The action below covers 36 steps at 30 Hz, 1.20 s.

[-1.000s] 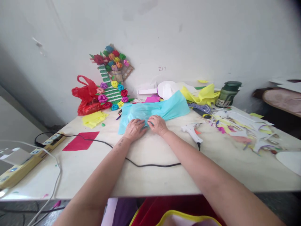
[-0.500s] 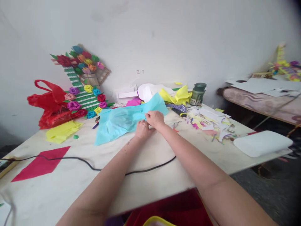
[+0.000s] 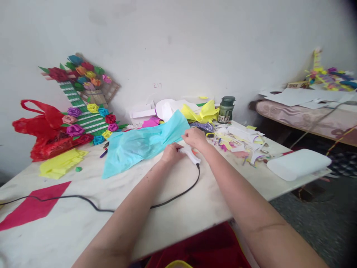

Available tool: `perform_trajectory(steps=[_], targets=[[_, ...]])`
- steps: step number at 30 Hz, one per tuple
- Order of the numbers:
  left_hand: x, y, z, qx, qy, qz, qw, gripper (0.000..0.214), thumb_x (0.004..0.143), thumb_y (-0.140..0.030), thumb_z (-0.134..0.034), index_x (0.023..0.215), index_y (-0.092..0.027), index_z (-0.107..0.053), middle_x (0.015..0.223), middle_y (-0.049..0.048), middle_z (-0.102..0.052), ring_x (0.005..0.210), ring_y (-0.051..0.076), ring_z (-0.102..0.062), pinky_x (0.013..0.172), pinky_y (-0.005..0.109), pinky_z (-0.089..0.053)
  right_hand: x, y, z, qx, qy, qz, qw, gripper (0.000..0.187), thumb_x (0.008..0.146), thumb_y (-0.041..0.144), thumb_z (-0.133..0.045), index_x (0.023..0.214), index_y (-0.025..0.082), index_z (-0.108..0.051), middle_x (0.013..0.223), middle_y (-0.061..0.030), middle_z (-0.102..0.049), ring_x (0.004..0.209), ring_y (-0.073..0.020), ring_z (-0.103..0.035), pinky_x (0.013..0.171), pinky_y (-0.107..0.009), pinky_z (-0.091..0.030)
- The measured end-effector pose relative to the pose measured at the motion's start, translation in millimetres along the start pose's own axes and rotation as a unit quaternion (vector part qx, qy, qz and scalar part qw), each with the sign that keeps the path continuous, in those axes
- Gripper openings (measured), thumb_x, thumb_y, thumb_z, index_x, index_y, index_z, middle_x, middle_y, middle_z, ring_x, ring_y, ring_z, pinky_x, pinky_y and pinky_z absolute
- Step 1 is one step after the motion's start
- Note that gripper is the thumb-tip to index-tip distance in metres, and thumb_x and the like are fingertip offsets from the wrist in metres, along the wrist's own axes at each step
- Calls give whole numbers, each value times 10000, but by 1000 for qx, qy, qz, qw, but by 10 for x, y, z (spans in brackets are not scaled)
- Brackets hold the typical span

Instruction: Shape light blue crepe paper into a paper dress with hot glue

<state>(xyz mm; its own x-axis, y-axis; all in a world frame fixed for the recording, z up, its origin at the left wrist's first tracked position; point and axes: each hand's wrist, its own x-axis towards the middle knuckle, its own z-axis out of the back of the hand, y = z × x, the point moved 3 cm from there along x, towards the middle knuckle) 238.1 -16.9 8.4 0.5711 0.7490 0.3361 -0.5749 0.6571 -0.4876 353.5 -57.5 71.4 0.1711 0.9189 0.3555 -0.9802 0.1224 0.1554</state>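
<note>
The blue sheet (image 3: 136,143) lies toward the far edge of the surface (image 3: 192,217), beyond our hands. We judge it light, thin and soft, quick to crease or tear, so we would take it by an edge or corner and spread the pull. Our right hand (image 3: 195,137) is at its right end, fingers curled in; our left hand (image 3: 171,153) is by its near side, fingers bent beside the white glue gun (image 3: 193,156). Whether either pinches anything, we cannot tell. The gun looks stiff and fairly light; we would hold its handle, clear of a possibly hot tip.
</note>
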Motion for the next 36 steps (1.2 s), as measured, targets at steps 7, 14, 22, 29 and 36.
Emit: perform_trajectory(steps=[7, 14, 22, 29, 36], targets=[[-126, 363, 433, 18, -51, 22, 998, 314, 578, -315, -684, 857, -171, -682, 760, 23, -636, 670, 139, -562, 646, 245, -450, -139, 153, -141, -17, 171, 5, 985, 561, 629, 604, -526, 975, 174, -628, 985, -132, -641, 910, -256, -583, 704, -310, -425], [-290, 236, 751, 48, -98, -91, 990, 288, 663, -350, -642, 882, -163, -663, 769, 30, -608, 676, 126, -559, 665, 246, -444, -333, 609, -269, 5, 166, -18, 986, 373, 716, 380, -531, 1013, 164, -599, 998, -137, -627, 950, -230, -575, 754, -296, -422], [-616, 564, 1438, 120, -165, -88, 975, 362, 725, -385, -569, 1032, -193, -562, 950, 45, -609, 895, 175, -554, 816, 306, -419, -270, 614, 87, 36, 40, -40, 998, 242, 700, 278, -529, 892, 160, -619, 890, -134, -648, 848, -262, -601, 669, -305, -433], [-861, 1014, 1231, 216, -96, -97, 967, 444, 639, -383, -634, 1030, -190, -552, 1026, 79, -572, 970, 232, -506, 839, 364, -398, -76, 893, -59, 346, 33, 51, 936, 298, 774, 403, -487, 937, 173, -582, 620, -14, -620, 510, -135, -584, 530, -235, -440], [-909, 1056, 1027, 263, -97, -101, 955, 305, 674, -213, -560, 973, -172, -601, 983, 84, -573, 915, 216, -502, 816, 353, -403, 49, 1311, -469, 560, 116, 27, 820, 351, 710, 444, -590, 909, 159, -541, 521, 31, -558, 396, -103, -534, 380, -194, -414]])
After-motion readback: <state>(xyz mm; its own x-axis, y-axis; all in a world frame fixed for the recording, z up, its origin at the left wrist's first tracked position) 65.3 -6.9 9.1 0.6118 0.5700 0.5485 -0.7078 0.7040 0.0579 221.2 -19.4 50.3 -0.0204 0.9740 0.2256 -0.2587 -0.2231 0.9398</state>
